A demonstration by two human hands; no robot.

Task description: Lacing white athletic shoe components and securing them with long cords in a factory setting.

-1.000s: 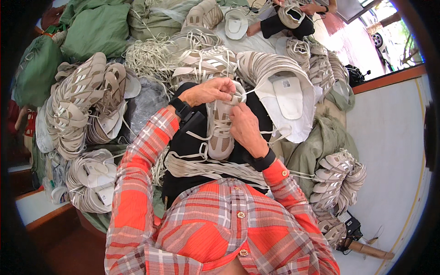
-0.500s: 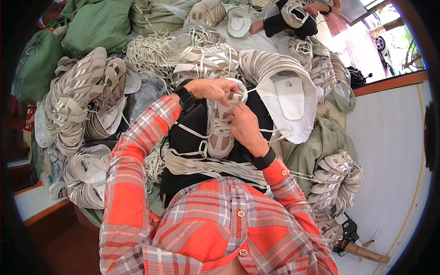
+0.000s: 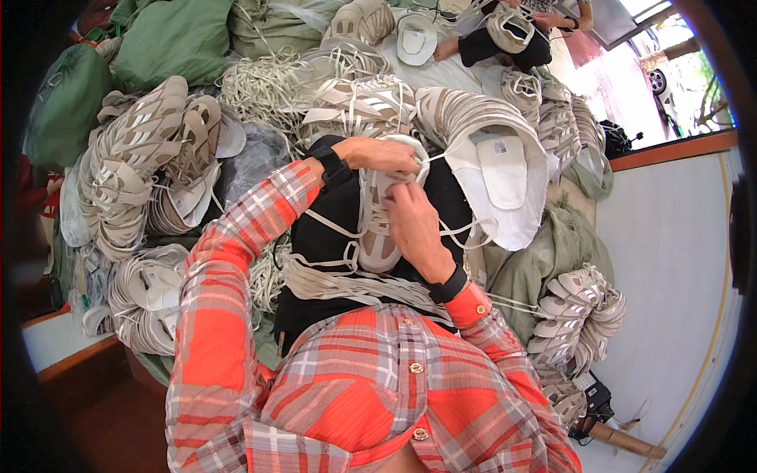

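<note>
A beige and tan shoe upper (image 3: 377,251) lies on my black-covered lap, toe toward me, with pale lace in its eyelets. My left hand (image 3: 378,155) reaches across its collar end, fingers closed on the upper near the tongue. Just below, my right hand (image 3: 416,232) has bent fingertips pressed together at the eyelets; what they pinch is hidden. Loose lace (image 3: 347,254) loops out on the left of the upper, and more lace trails right. A bundle of flat pale shoelaces (image 3: 339,284) lies across my lap.
A nested row of shoe uppers (image 3: 505,169) curves close on my right. More stacked uppers (image 3: 134,158) stand left, and another bunch (image 3: 579,315) sits lower right. Behind lies a heap of laces (image 3: 264,87) beside green sacks (image 3: 173,43). Another person's hand (image 3: 544,20) is at the far right.
My right hand has turned and covers more of the upper's right side. My left hand has shifted slightly right over the collar.
</note>
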